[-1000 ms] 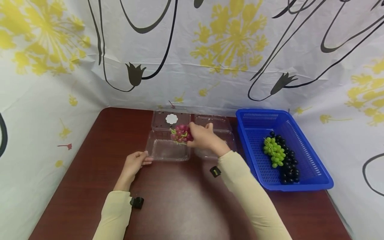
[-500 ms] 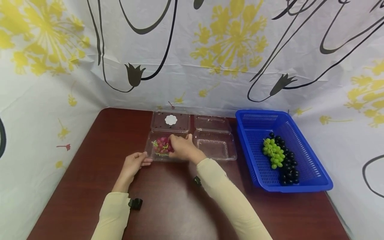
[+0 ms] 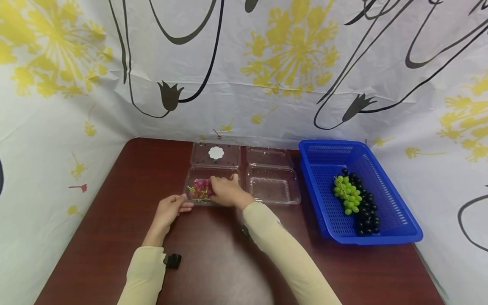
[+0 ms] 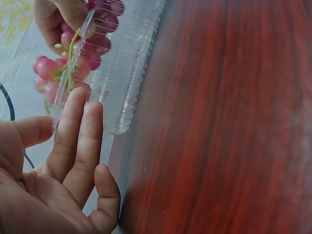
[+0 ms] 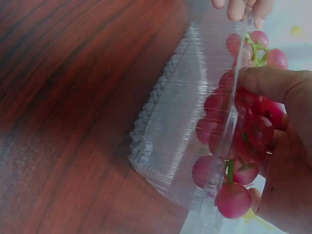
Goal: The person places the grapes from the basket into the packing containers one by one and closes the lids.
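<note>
My right hand (image 3: 227, 190) holds a bunch of red grapes (image 5: 243, 131) by its right end, down in the left clear plastic clamshell container (image 3: 225, 202). Green stems show at the bunch's left end in the head view. In the right wrist view some grapes show through the container's wall, and others stand above its rim. My left hand (image 3: 172, 210) pinches the container's near left corner, thumb at the rim and fingers against the outer wall (image 4: 134, 87). The container's lid (image 3: 202, 154), with a white flower-shaped patch, lies opened back behind it.
A second clear clamshell container (image 3: 272, 186) stands opened to the right. Beyond it, a blue basket (image 3: 320, 203) holds green grapes (image 3: 347, 194) and black grapes (image 3: 367, 212). A patterned cloth (image 3: 228, 84) hangs behind the dark red table (image 3: 213, 262).
The right hand has moved left and down, bringing the red grapes from over the containers' middle into the left container. The left hand stays at the corner.
</note>
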`<state>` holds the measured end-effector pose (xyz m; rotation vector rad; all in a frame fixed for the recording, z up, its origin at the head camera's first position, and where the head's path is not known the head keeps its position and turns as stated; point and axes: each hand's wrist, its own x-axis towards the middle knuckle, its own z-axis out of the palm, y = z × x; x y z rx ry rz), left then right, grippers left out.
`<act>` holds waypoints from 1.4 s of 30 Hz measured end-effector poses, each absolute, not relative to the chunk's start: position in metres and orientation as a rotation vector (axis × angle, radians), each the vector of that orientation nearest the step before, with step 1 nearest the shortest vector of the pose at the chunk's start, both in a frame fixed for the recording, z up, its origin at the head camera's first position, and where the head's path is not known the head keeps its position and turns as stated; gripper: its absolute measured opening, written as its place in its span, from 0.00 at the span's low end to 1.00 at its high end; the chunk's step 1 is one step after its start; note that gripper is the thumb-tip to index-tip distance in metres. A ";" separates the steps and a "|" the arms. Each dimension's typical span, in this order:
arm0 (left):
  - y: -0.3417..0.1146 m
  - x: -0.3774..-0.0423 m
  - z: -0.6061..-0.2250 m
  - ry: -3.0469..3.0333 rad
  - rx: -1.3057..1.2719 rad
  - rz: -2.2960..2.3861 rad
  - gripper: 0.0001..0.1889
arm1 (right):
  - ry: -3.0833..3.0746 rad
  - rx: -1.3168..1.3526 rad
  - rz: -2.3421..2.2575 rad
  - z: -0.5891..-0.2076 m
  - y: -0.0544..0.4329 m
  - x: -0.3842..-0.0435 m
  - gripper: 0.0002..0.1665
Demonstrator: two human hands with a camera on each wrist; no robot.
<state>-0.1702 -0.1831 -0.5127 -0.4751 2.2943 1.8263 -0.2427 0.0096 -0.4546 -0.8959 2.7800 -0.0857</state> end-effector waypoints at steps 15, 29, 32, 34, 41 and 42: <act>-0.179 -0.168 -0.516 2.279 -0.468 1.860 0.23 | 2.735 -0.858 -0.145 -0.476 0.014 -0.244 0.23; -0.180 -0.173 -0.512 2.281 -0.463 1.833 0.22 | 2.700 -0.855 -0.063 -0.466 0.015 -0.247 0.27; -0.180 -0.173 -0.513 2.284 -0.471 1.826 0.22 | 2.721 -0.873 -0.040 -0.462 0.019 -0.249 0.24; -0.181 -0.173 -0.514 2.284 -0.478 1.821 0.21 | 2.736 -0.874 -0.037 -0.458 0.021 -0.250 0.23; -0.183 -0.171 -0.515 2.293 -0.485 1.804 0.22 | 2.775 -0.866 -0.072 -0.429 0.036 -0.256 0.24; -0.184 -0.171 -0.515 2.294 -0.486 1.804 0.22 | 2.780 -0.864 -0.089 -0.423 0.040 -0.257 0.24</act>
